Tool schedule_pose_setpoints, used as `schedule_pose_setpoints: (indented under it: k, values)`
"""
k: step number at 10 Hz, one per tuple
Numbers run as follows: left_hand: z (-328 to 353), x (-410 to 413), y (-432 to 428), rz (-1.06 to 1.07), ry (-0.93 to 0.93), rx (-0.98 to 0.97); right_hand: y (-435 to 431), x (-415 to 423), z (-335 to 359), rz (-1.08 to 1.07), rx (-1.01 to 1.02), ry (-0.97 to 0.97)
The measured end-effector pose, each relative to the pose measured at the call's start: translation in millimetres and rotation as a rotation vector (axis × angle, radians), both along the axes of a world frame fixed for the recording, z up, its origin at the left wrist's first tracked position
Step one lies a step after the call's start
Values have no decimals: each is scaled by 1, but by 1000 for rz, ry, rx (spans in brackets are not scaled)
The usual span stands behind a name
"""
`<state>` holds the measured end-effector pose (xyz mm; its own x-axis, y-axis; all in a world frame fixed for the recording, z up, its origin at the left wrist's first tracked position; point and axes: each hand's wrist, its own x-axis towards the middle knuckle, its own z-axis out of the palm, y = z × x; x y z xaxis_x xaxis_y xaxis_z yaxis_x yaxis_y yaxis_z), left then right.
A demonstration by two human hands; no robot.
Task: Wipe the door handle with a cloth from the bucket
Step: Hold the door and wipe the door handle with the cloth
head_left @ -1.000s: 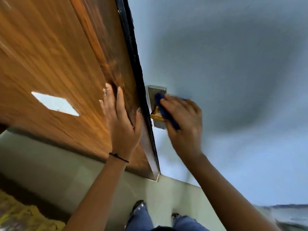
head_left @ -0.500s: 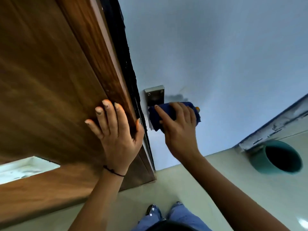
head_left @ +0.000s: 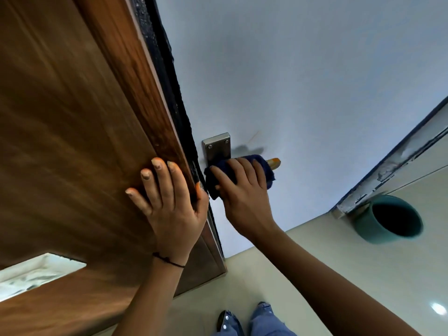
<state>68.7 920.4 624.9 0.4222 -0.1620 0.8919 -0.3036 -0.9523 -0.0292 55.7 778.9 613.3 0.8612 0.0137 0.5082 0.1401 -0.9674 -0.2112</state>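
I am leaning my left hand (head_left: 169, 202) flat against the big wooden door (head_left: 72, 141), fingers spread on the wood and thumb hooked around its dark edge, bracing the whole panel. Just to the right of that hand, across the edge, the pale face of the door (head_left: 291, 81) is filling most of what I am seeing, and well off to the right of my working hand, down on the floor (head_left: 303, 258), the teal bucket (head_left: 385, 219) is standing against the foot of the wall.

My right hand (head_left: 244, 192) is curling shut around the blue cloth (head_left: 261, 166), which is wrapped over the door handle (head_left: 274, 163). A second ago the cloth was bunched up close against the metal plate (head_left: 217, 147); now it is lying along the lever, with my fingers folded over the top of it. That is telling me the plate end is dealt with and the stroke is working outward along the bar.

Only the yellowish tip of the handle is poking out past my fingertips, uncovered. I am guessing the underside is getting contact too, though my hand is hiding it. To my mind, the tip is what is left to wipe.
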Motion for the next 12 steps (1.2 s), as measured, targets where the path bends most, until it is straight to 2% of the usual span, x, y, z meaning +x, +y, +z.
schedule_pose_setpoints:
  k: [1,2,3,4,6,7,8,9,10,11,12]
  values:
    - [-1,0,1,1,-5,2,-18,0,2,6,-47,43]
    - [-1,-1,2,6,9,6,-44,0,3,-72,17,38]
    - [-1,-1,2,23,10,26,-33,-2,3,-101,90,20]
    - [-1,-1,2,30,11,30,-1,-3,0,-30,71,14]
    - [-1,-1,2,24,26,38,-24,0,1,32,-92,17]
    - [-1,-2,4,25,35,55,-64,10,0,67,-131,88]
    - [-1,-2,4,23,41,73,-102,12,-2,74,-36,226]
    - [-3,-1,4,24,38,73,-112,15,-15,79,311,329]
    - [-3,-1,4,33,34,68,-94,12,-23,131,953,253]
    - [-3,-1,2,28,29,71,-60,5,-23,7,1560,110]
    - [-2,-1,2,32,20,77,-27,18,-22,-186,1994,-49]
